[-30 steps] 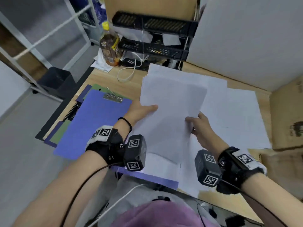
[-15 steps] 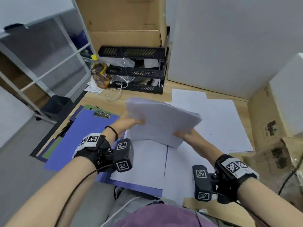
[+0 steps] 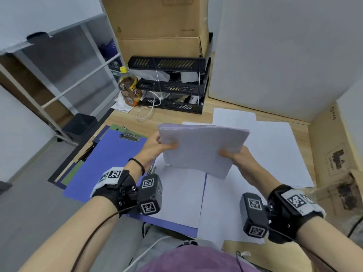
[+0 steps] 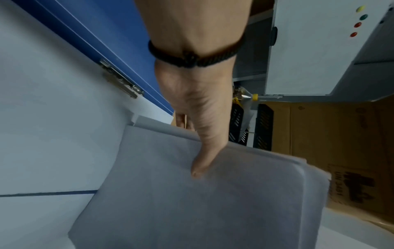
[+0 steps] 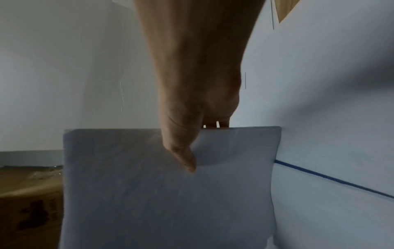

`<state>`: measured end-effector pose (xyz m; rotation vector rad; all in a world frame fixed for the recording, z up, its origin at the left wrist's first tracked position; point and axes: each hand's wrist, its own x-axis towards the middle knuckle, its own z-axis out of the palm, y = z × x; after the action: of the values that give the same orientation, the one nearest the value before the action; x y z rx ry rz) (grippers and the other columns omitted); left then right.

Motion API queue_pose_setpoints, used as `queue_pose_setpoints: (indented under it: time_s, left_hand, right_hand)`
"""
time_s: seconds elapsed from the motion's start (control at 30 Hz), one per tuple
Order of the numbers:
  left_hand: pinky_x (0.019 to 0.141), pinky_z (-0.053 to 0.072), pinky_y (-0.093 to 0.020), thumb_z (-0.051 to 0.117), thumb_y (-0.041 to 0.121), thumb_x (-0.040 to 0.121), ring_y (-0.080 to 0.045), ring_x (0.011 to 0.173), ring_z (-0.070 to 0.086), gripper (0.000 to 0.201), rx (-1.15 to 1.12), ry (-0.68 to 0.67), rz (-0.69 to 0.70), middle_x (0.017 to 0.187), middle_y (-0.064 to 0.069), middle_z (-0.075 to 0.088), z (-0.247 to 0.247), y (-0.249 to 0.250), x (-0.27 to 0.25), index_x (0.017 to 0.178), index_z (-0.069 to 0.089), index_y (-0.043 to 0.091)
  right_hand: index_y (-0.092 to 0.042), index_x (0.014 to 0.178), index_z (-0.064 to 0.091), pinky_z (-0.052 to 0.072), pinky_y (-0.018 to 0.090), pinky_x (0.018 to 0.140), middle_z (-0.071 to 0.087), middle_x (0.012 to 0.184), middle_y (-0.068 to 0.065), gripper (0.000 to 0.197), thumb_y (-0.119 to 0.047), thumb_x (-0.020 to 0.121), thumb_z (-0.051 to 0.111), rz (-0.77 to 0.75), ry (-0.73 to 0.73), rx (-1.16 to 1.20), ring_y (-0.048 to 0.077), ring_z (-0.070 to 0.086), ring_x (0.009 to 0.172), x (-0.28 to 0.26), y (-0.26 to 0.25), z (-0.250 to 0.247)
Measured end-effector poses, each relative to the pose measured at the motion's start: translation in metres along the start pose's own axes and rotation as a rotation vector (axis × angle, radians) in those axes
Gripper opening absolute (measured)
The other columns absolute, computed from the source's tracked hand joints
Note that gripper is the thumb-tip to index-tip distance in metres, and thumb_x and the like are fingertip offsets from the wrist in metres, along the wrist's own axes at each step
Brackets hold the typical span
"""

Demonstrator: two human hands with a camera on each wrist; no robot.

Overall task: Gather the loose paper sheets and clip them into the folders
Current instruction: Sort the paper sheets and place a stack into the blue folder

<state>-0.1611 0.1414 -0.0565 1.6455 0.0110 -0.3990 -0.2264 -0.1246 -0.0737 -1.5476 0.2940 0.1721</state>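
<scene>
We hold the paper stack (image 3: 202,148) above the blue clipboard (image 3: 106,163), left hand (image 3: 155,146) and right hand (image 3: 237,156) each pinching a side; best square edges before clipping.

Matt white paper stack (image 3: 202,148); smooth blue plastic clipboard (image 3: 110,160) with shiny metal clip (image 3: 130,136); pale wood-grain desk (image 3: 172,116); black perforated plastic trays (image 3: 170,85).

Paper stack (image 3: 202,148) held above the desk (image 3: 176,116); clipboard folder (image 3: 110,161) lies left of the stack, loose sheets (image 3: 275,150) right, tray rack (image 3: 172,85) behind (bottle (image 3: 129,87) beside rack's left).
</scene>
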Motion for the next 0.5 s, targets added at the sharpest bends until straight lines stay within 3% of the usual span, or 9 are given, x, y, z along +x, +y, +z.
queue_pose_setpoints:
  time_s: [0.17, 0.33, 0.43, 0.5]
  left_hand:
    - [0.088, 0.049, -0.026, 0.076, 0.005, 0.075, -0.013, 0.108, 0.063, 0.050, 0.047, -0.003, 0.012, 0.117, 0.001, 0.068, 0.002, 0.008, 0.011, 0.121, 0.060, 0.016]
    - [0.084, 0.052, -0.026, 0.063, -0.009, 0.078, -0.015, 0.096, 0.064, 0.040, 0.044, 0.001, 0.065, 0.103, 0.001, 0.068, 0.029, 0.017, 0.016, 0.097, 0.061, 0.026]
    - [0.075, 0.049, -0.021, 0.054, -0.013, 0.076, -0.013, 0.089, 0.060, 0.037, -0.011, 0.075, 0.068, 0.093, 0.002, 0.066, 0.022, 0.013, 0.015, 0.091, 0.062, 0.020]
    - [0.073, 0.047, -0.022, 0.053, -0.006, 0.066, -0.012, 0.086, 0.058, 0.035, -0.013, 0.051, 0.074, 0.091, 0.000, 0.065, 0.022, 0.012, 0.013, 0.092, 0.064, 0.016]
  right_hand:
    - [-0.015, 0.119, 0.064, 0.049, 0.044, 0.101, 0.070, 0.118, 0.001, 0.036, -0.007, 0.085, 0.070, 0.030, 0.020, -0.030, 0.022, 0.065, 0.110, 0.005, 0.002, -0.016]
    - [-0.010, 0.124, 0.060, 0.049, 0.041, 0.100, 0.067, 0.121, 0.003, 0.039, 0.002, 0.086, 0.060, 0.038, 0.020, -0.080, 0.024, 0.062, 0.114, 0.010, -0.001, -0.002]
    - [-0.011, 0.121, 0.061, 0.049, 0.040, 0.098, 0.067, 0.119, 0.005, 0.040, -0.002, 0.082, 0.059, 0.014, 0.001, -0.139, 0.025, 0.061, 0.113, 0.008, -0.001, -0.009]
    - [-0.018, 0.119, 0.062, 0.050, 0.042, 0.095, 0.067, 0.118, 0.006, 0.044, -0.001, 0.078, 0.061, -0.008, -0.021, -0.106, 0.024, 0.061, 0.111, 0.007, 0.004, -0.007]
